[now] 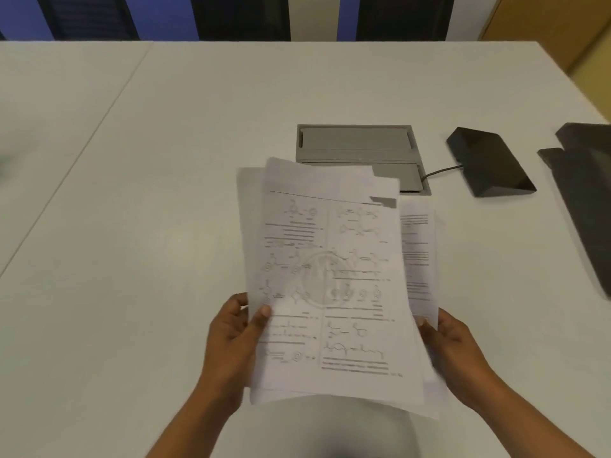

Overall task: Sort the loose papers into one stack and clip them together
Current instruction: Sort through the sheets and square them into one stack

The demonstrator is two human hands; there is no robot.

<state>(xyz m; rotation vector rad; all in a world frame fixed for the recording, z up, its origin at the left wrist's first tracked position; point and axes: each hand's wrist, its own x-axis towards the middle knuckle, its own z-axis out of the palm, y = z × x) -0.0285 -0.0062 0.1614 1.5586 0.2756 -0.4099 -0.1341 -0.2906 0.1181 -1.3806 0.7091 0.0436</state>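
Step in hand: gathering. I held the loose white printed paper sheets (pixel 334 279) as one uneven bundle above the pale grey table (pixel 148 193); I judged the sorting part-done and the squaring not yet done.
Papers, position: lifted in front of me, near the table's front edge, top edges reaching toward the grey recessed cable hatch (pixel 358 143) set in the table.
Papers, alignment: fanned. One sheet stuck out at the left, another showed text at the right, and the upper corners stepped apart.
Left hand (pixel 231 338): fingers clenched on the lower left edge of the bundle, thumb on the front sheet, the rest behind it.
Right hand (pixel 453 352): fingers grasping the lower right edge; the fingertips were mostly hidden behind the sheets.
Clip: none visible to me anywhere on the table.
Other items: a black wedge-shaped box with a cable (pixel 489 160) lay right of the hatch; a dark flat object (pixel 582 180) sat at the right edge, cut off by the frame.
Next move, requirement: in my judgement, loosen both grips slightly, tap the bottom edge on the table to bring all edges flush, then locate a clip.
Risk: a slack grip could let sheets slide out.
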